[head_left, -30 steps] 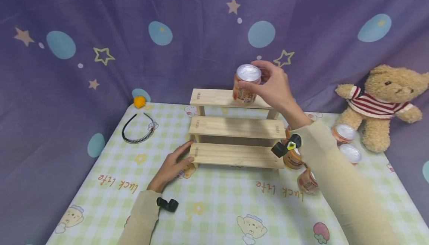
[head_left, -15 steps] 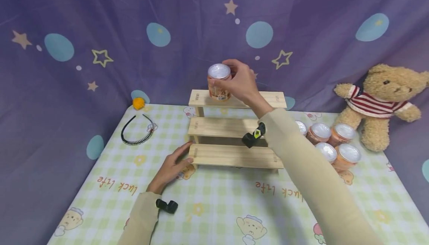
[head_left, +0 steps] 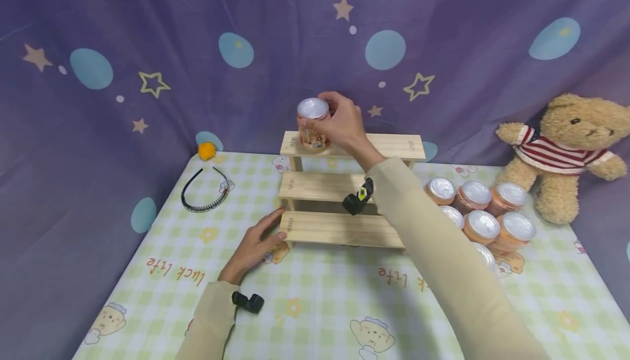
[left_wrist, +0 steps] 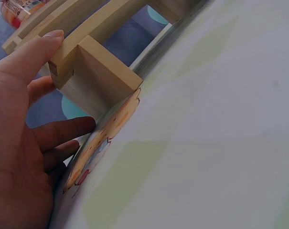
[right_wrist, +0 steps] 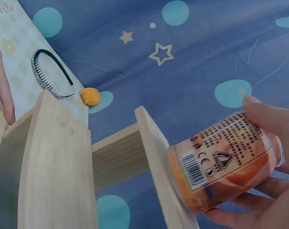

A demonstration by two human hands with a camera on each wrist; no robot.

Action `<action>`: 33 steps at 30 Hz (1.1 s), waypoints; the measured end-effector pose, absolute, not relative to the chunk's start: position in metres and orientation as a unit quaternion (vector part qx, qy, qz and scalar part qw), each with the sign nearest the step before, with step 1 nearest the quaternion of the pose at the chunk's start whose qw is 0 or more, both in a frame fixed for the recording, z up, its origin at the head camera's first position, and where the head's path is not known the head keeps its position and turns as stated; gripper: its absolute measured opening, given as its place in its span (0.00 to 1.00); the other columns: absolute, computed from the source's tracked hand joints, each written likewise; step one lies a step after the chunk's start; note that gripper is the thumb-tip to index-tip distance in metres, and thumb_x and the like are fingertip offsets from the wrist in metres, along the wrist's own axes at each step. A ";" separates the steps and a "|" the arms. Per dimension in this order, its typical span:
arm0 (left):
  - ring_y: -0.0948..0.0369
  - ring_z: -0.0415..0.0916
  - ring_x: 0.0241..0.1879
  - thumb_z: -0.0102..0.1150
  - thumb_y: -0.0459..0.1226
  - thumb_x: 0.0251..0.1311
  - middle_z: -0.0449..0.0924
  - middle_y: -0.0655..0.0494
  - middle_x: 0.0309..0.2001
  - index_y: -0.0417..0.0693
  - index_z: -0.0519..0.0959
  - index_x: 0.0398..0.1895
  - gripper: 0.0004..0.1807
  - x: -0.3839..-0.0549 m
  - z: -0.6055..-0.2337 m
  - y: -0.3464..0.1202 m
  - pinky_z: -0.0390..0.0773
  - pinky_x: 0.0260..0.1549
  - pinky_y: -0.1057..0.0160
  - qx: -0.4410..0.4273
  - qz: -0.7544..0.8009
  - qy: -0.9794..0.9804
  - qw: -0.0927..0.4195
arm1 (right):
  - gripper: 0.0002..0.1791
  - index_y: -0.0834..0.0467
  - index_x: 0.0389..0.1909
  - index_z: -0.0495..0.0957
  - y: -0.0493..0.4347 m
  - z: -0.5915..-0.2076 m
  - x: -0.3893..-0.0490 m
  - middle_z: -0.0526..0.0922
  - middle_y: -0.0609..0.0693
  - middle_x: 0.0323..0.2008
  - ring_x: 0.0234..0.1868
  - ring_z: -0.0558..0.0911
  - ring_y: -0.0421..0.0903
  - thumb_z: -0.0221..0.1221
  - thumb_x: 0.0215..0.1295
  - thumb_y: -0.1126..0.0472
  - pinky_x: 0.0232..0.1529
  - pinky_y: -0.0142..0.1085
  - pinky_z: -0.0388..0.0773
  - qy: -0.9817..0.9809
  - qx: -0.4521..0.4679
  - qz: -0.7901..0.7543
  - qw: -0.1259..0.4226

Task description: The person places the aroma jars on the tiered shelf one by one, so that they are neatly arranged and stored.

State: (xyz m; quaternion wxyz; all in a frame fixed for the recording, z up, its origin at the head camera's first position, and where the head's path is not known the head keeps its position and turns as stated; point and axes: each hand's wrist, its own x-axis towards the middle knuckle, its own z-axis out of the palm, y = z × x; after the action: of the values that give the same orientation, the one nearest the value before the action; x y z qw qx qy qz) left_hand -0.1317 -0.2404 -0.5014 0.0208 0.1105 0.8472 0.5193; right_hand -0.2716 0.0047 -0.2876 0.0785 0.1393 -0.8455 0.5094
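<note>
My right hand (head_left: 342, 122) grips an orange-labelled can (head_left: 313, 135) with a silver lid, thumb and fingers around its side. The can's base meets the left part of the top board of a three-step wooden shelf (head_left: 344, 228). In the right wrist view, a barcode and a warning triangle show on the can (right_wrist: 220, 162), its bottom right at the board (right_wrist: 161, 167). My left hand (head_left: 253, 248) touches the left end of the lowest board, thumb on its front corner, the other fingers extended. The thumb (left_wrist: 39, 52) lies on the wood in the left wrist view.
Several similar cans (head_left: 482, 224) stand grouped to the right of the shelf, partly hidden by my right sleeve (head_left: 433, 239). A teddy bear (head_left: 553, 152) sits behind them. A black headband (head_left: 204, 207) and an orange pompom (head_left: 206, 151) lie at the left on the checked tablecloth (head_left: 305, 327).
My right hand has carried the can leftward along the top board to its left part, uncovering the group of cans. My left hand has stayed at the lowest board.
</note>
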 end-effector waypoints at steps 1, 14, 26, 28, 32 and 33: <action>0.46 0.58 0.77 0.61 0.41 0.68 0.65 0.49 0.75 0.58 0.66 0.75 0.32 -0.132 -0.501 -0.240 0.52 0.77 0.38 0.110 0.519 0.847 0.022 | 0.37 0.56 0.61 0.76 0.005 -0.288 -0.272 0.85 0.53 0.56 0.54 0.85 0.49 0.76 0.51 0.48 0.58 0.42 0.81 -0.846 0.139 0.509 0.077; 0.43 0.55 0.78 0.59 0.38 0.69 0.62 0.45 0.76 0.51 0.63 0.76 0.33 -0.132 -0.501 -0.238 0.50 0.77 0.38 0.104 0.513 0.852 0.029 | 0.47 0.52 0.72 0.62 0.012 -0.286 -0.271 0.77 0.55 0.65 0.64 0.78 0.51 0.73 0.54 0.43 0.67 0.46 0.75 -0.863 0.157 0.479 0.027; 0.47 0.56 0.78 0.60 0.42 0.69 0.65 0.51 0.75 0.58 0.65 0.75 0.32 -0.133 -0.504 -0.242 0.51 0.77 0.39 0.118 0.523 0.844 0.023 | 0.45 0.50 0.71 0.63 0.047 -0.272 -0.252 0.76 0.56 0.66 0.65 0.79 0.53 0.73 0.55 0.47 0.66 0.47 0.77 -0.844 0.186 0.499 0.059; 0.47 0.57 0.78 0.60 0.41 0.69 0.65 0.50 0.75 0.56 0.65 0.75 0.32 -0.133 -0.504 -0.241 0.52 0.77 0.39 0.119 0.521 0.845 0.022 | 0.45 0.50 0.71 0.64 0.056 -0.271 -0.247 0.76 0.55 0.66 0.65 0.79 0.52 0.73 0.55 0.47 0.66 0.46 0.77 -0.843 0.190 0.499 0.069; 0.47 0.57 0.78 0.60 0.41 0.69 0.65 0.50 0.75 0.56 0.65 0.75 0.32 -0.133 -0.503 -0.241 0.52 0.77 0.39 0.118 0.518 0.847 0.023 | 0.43 0.50 0.72 0.64 0.075 -0.270 -0.235 0.76 0.55 0.66 0.66 0.79 0.52 0.73 0.57 0.49 0.67 0.47 0.76 -0.837 0.192 0.506 0.079; 0.47 0.57 0.78 0.60 0.42 0.69 0.65 0.51 0.75 0.56 0.65 0.75 0.32 -0.133 -0.503 -0.241 0.52 0.77 0.39 0.118 0.518 0.847 0.023 | 0.43 0.50 0.72 0.63 0.080 -0.270 -0.231 0.76 0.55 0.66 0.66 0.79 0.52 0.73 0.57 0.49 0.67 0.47 0.76 -0.836 0.191 0.508 0.081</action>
State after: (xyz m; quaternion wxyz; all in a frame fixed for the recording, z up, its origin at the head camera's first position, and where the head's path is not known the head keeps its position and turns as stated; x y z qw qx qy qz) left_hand -0.1331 -0.2407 -0.5033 0.0225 0.1175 0.8473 0.5175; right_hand -0.2314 0.0803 -0.2701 0.0811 0.1914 -0.8357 0.5082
